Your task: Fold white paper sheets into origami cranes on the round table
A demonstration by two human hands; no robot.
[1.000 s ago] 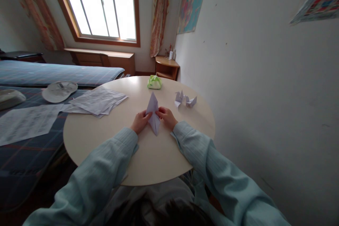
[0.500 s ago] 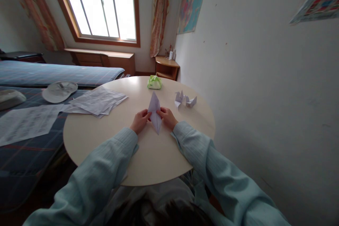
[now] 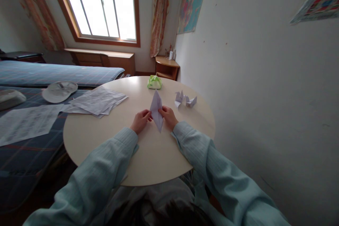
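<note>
A white sheet of paper folded into a tall diamond is held upright over the round table, its points toward the far and near sides. My right hand pinches its right edge, with the thumb on the front face. At the left corner of the diamond, the fingertips of my left hand are closed on the edge; the other fingers curl beneath. Two folded paper birds, a left one and a right one, stand beyond my right hand.
The cream round table carries a green tissue pack at its far side. Loose papers overlap its left edge onto a plaid bed, where a white cap lies. A wall rises to the right.
The folded diamond has shifted slightly up and to the right and tilted a little. My left fingers have slid from its front face to its left edge.
</note>
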